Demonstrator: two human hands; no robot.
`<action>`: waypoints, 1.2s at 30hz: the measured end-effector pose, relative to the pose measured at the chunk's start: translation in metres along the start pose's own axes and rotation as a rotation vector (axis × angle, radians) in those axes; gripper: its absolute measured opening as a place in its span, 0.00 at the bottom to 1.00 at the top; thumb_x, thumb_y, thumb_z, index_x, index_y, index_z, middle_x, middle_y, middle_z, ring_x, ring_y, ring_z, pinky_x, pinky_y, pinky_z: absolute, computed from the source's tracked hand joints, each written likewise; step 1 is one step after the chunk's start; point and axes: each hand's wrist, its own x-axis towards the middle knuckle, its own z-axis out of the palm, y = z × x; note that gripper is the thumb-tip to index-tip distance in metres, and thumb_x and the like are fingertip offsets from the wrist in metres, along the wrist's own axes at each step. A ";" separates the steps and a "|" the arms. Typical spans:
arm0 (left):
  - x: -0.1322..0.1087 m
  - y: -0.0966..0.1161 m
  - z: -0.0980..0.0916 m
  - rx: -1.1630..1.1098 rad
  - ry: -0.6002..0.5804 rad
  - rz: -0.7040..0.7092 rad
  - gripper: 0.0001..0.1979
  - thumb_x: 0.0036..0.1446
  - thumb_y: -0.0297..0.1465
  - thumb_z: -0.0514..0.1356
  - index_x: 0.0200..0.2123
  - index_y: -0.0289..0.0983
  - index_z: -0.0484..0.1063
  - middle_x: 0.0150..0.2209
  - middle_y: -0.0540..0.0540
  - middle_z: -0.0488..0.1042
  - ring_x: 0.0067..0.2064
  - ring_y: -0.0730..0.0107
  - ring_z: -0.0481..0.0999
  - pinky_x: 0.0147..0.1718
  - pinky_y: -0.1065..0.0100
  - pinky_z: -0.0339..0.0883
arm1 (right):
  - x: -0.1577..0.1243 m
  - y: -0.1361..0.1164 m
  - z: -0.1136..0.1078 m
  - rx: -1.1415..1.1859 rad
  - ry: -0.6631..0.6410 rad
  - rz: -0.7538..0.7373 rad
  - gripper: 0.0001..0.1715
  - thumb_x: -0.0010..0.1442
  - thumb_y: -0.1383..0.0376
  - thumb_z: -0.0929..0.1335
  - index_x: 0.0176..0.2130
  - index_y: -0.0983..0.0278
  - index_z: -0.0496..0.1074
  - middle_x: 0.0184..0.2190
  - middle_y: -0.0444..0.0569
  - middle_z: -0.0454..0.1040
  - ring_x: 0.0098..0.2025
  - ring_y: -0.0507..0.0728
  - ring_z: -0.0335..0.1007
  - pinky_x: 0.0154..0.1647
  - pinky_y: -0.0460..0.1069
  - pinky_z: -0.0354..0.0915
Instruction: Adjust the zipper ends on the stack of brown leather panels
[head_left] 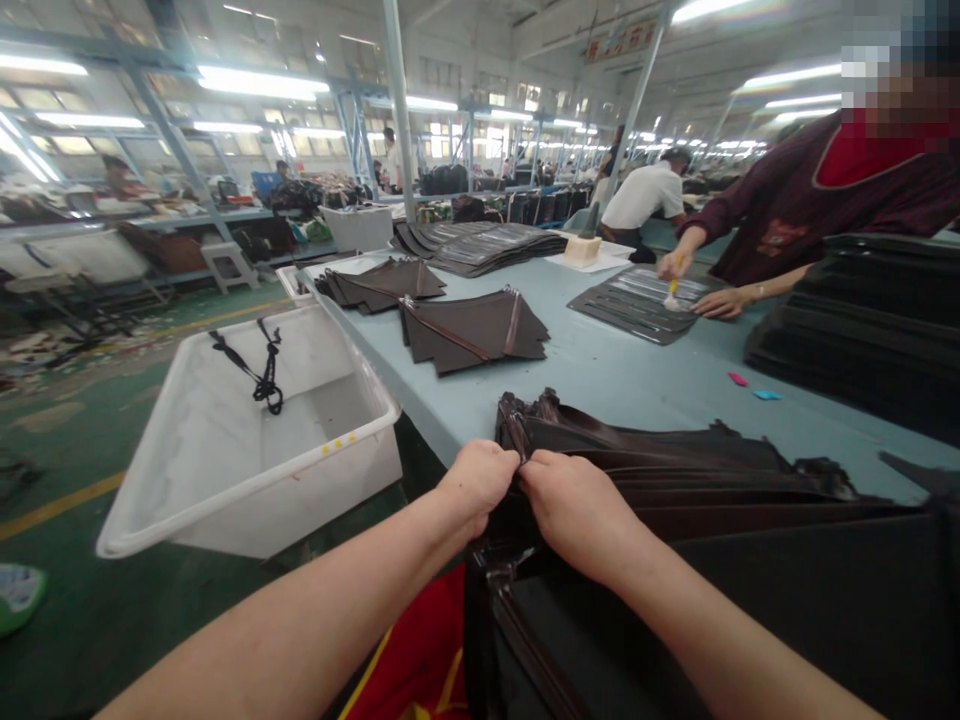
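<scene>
My left hand point(487, 480) and my right hand point(566, 500) meet at the near-left corner of a stack of dark panels point(675, 490) with shiny brown strips. Both hands are closed, pinching the brown strip point(515, 420) at that corner, knuckles almost touching. The fingertips and the exact grip are partly hidden behind the knuckles. In front of my body lies another dark panel point(600, 630), a brown strip running down its left side. Farther along the table sit two smaller piles of dark panels with brown strips, the nearer pile point(472, 330) and the farther pile point(386, 283).
A white plastic tub point(187, 510) with a black cord stands left of the blue-grey table point(600, 380). Across the table, a co-worker's hand point(677, 262) brushes a dark sheet point(637, 310). A tall black stack point(862, 330) rises at right. Pink and blue pieces lie nearby.
</scene>
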 end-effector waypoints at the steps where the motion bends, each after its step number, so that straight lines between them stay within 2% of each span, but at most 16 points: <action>1: -0.001 -0.002 0.001 -0.005 0.011 -0.004 0.13 0.43 0.24 0.55 0.11 0.36 0.58 0.11 0.55 0.56 0.16 0.78 0.56 0.16 0.72 0.45 | 0.000 -0.001 0.001 -0.009 -0.007 -0.003 0.13 0.58 0.71 0.58 0.29 0.64 0.69 0.29 0.47 0.70 0.30 0.55 0.66 0.28 0.49 0.50; 4: -0.002 -0.003 0.001 -0.046 0.000 -0.023 0.11 0.45 0.25 0.55 0.13 0.35 0.61 0.14 0.54 0.60 0.17 0.77 0.59 0.17 0.73 0.49 | 0.000 -0.001 0.000 -0.006 -0.022 -0.004 0.14 0.58 0.71 0.57 0.30 0.64 0.69 0.30 0.48 0.70 0.32 0.54 0.65 0.30 0.49 0.51; 7: 0.001 -0.002 -0.003 -0.171 -0.071 -0.115 0.12 0.49 0.34 0.55 0.19 0.33 0.67 0.18 0.49 0.67 0.20 0.72 0.66 0.19 0.70 0.57 | -0.001 -0.002 -0.002 -0.010 -0.046 0.008 0.14 0.58 0.71 0.57 0.29 0.64 0.69 0.30 0.48 0.70 0.32 0.54 0.65 0.31 0.48 0.51; 10: 0.003 -0.002 -0.006 -0.279 -0.107 -0.197 0.15 0.47 0.39 0.58 0.20 0.32 0.68 0.18 0.46 0.69 0.20 0.68 0.68 0.21 0.68 0.59 | -0.002 -0.002 -0.003 -0.016 -0.074 0.014 0.13 0.57 0.72 0.58 0.28 0.64 0.69 0.30 0.48 0.69 0.33 0.54 0.65 0.32 0.48 0.52; 13: 0.002 -0.005 -0.007 -0.366 -0.141 -0.216 0.12 0.44 0.37 0.61 0.20 0.32 0.68 0.19 0.45 0.71 0.20 0.69 0.69 0.21 0.68 0.60 | -0.002 -0.001 -0.002 0.002 -0.070 0.015 0.14 0.58 0.71 0.58 0.29 0.64 0.70 0.31 0.48 0.69 0.34 0.54 0.65 0.33 0.48 0.53; 16: 0.000 -0.007 -0.009 -0.403 -0.156 -0.170 0.13 0.41 0.37 0.63 0.20 0.32 0.68 0.18 0.46 0.70 0.20 0.70 0.68 0.21 0.69 0.60 | -0.001 0.001 -0.001 0.014 -0.050 0.001 0.15 0.59 0.71 0.57 0.29 0.64 0.70 0.31 0.49 0.70 0.34 0.55 0.65 0.34 0.48 0.54; 18: -0.002 -0.007 -0.009 -0.403 -0.154 -0.145 0.11 0.39 0.33 0.64 0.19 0.32 0.67 0.17 0.47 0.70 0.19 0.71 0.68 0.20 0.70 0.59 | -0.001 0.001 0.000 0.019 -0.044 -0.001 0.15 0.59 0.71 0.57 0.30 0.65 0.70 0.31 0.49 0.70 0.33 0.55 0.65 0.33 0.48 0.55; 23: -0.005 -0.003 -0.009 -0.433 -0.140 -0.278 0.03 0.36 0.23 0.57 0.15 0.33 0.65 0.14 0.49 0.68 0.18 0.71 0.67 0.20 0.69 0.60 | -0.001 0.000 0.001 0.033 -0.042 -0.006 0.15 0.59 0.71 0.58 0.30 0.64 0.70 0.30 0.49 0.69 0.32 0.55 0.65 0.32 0.48 0.55; 27: -0.010 -0.002 -0.010 -0.374 -0.145 -0.149 0.03 0.34 0.21 0.56 0.16 0.33 0.65 0.14 0.51 0.66 0.17 0.74 0.65 0.18 0.72 0.58 | -0.004 0.004 0.002 0.165 0.053 -0.004 0.14 0.58 0.70 0.59 0.29 0.64 0.71 0.28 0.48 0.70 0.31 0.54 0.65 0.33 0.47 0.57; 30: -0.015 -0.005 -0.013 -0.341 -0.202 -0.088 0.02 0.35 0.23 0.57 0.18 0.33 0.66 0.15 0.50 0.68 0.18 0.74 0.65 0.19 0.73 0.58 | -0.004 0.012 -0.002 0.389 0.300 0.078 0.11 0.58 0.67 0.61 0.30 0.63 0.71 0.27 0.46 0.70 0.31 0.52 0.65 0.34 0.45 0.58; 32: -0.019 -0.007 -0.014 -0.325 -0.217 -0.056 0.02 0.37 0.24 0.58 0.20 0.33 0.67 0.17 0.50 0.69 0.19 0.74 0.66 0.20 0.72 0.58 | -0.002 0.017 -0.005 0.408 0.463 0.120 0.12 0.58 0.64 0.61 0.29 0.64 0.71 0.26 0.46 0.70 0.31 0.52 0.65 0.35 0.45 0.58; 34: -0.022 -0.009 -0.014 -0.302 -0.211 -0.001 0.04 0.38 0.27 0.60 0.22 0.33 0.67 0.19 0.49 0.70 0.20 0.74 0.66 0.22 0.72 0.59 | 0.002 0.019 -0.008 0.332 0.459 0.095 0.13 0.58 0.61 0.62 0.28 0.63 0.72 0.28 0.47 0.70 0.33 0.54 0.64 0.36 0.47 0.57; 36: -0.024 -0.011 -0.014 -0.270 -0.198 0.051 0.06 0.40 0.30 0.61 0.23 0.32 0.68 0.20 0.50 0.69 0.22 0.76 0.65 0.23 0.73 0.58 | 0.007 0.019 -0.008 0.261 0.280 0.049 0.15 0.57 0.58 0.63 0.25 0.62 0.72 0.27 0.47 0.70 0.34 0.54 0.64 0.35 0.47 0.56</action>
